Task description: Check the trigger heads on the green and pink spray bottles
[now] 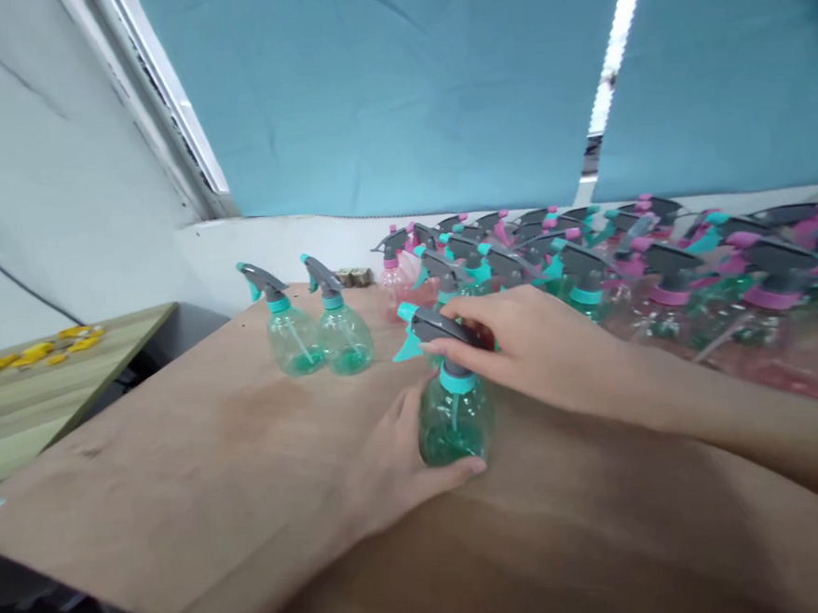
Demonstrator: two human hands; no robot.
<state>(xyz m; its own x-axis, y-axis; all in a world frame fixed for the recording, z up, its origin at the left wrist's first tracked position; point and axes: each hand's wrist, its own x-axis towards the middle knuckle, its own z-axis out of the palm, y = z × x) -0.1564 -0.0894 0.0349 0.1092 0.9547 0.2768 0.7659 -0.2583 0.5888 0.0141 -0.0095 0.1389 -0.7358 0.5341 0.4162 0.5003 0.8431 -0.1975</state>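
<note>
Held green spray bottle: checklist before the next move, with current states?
1. Left hand around the green spray bottle: ok, on its body.
2. Right hand on the spray head: ok.
3. Bottle upright: ok, roughly.
4. Turquoise collar fully tight: cannot tell.
5. Base resting on the wooden table: cannot tell.
6. Two other green bottles apart from the held one: ok, standing off to the left.

Translucent green spray bottle (455,427), upright
</note>
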